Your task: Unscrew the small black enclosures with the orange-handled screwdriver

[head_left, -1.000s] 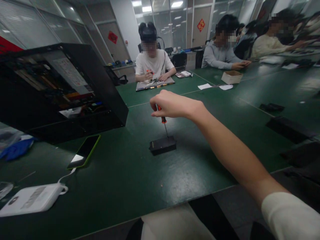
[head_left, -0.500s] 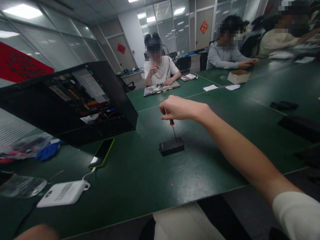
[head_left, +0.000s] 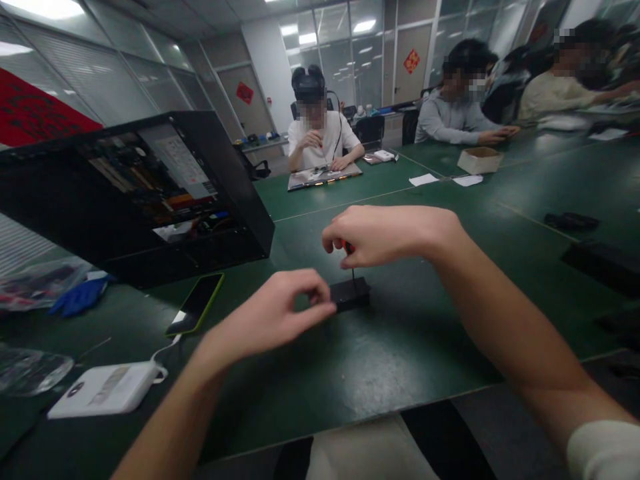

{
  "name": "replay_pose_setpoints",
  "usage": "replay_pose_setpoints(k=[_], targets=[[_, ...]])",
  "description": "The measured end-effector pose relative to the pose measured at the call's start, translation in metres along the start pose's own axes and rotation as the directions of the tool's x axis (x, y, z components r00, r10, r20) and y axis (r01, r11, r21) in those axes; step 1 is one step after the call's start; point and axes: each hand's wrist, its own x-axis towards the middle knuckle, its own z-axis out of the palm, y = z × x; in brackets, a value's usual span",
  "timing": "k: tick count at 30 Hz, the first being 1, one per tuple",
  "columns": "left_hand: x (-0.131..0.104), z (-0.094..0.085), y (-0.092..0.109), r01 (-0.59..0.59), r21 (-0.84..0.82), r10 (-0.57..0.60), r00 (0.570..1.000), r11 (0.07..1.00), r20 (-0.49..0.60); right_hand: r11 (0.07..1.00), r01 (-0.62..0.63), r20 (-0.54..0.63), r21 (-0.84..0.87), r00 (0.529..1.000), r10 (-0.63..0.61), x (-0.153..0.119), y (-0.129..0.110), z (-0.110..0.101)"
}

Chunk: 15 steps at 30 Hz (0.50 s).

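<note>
A small rectangular black box (head_left: 353, 293) lies on the green table, its left end hidden by my left hand (head_left: 283, 307). That hand is slightly blurred, its fingers curled and its thumb against the near side of the box at the left end. My right hand (head_left: 385, 233) is closed around the red and black handle of a screwdriver (head_left: 349, 247). The thin shaft stands nearly upright, its tip down on the right part of the box. My fingers cover most of the handle.
An open black computer case (head_left: 225, 193) stands at the left. Near it lie a phone (head_left: 196, 305) in a green case, a white power bank (head_left: 105, 390) with a cable, and blue gloves (head_left: 80, 295). Across the table a person (head_left: 325, 140) works at a flat panel; a cardboard box (head_left: 480, 161) sits further right.
My left hand has come up from the bottom left corner to the left end of the black box. My right hand, still on the screwdriver, sits slightly lower and further right.
</note>
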Motion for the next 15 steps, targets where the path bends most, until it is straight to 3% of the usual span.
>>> replay_pose_setpoints(k=[4,8,11,15], targets=[[0.012,0.033,-0.005,0.015,-0.038,-0.011,0.994,0.999,0.105,0.999,-0.041,-0.009,0.000,0.999,0.041,0.003,-0.003,0.000],[0.012,0.063,-0.008,0.044,-0.111,-0.030,0.993,0.993,0.118,0.999,0.037,-0.012,0.017,0.999,-0.037,0.003,0.003,0.001],[0.009,0.074,-0.010,0.063,-0.137,-0.053,0.995,0.989,0.079,0.996,0.071,0.010,0.048,0.997,-0.071,0.005,0.005,0.003],[0.008,0.080,-0.011,0.097,-0.172,-0.093,0.995,0.980,0.033,0.998,-0.056,-0.035,0.023,0.998,0.057,0.012,0.006,0.005]])
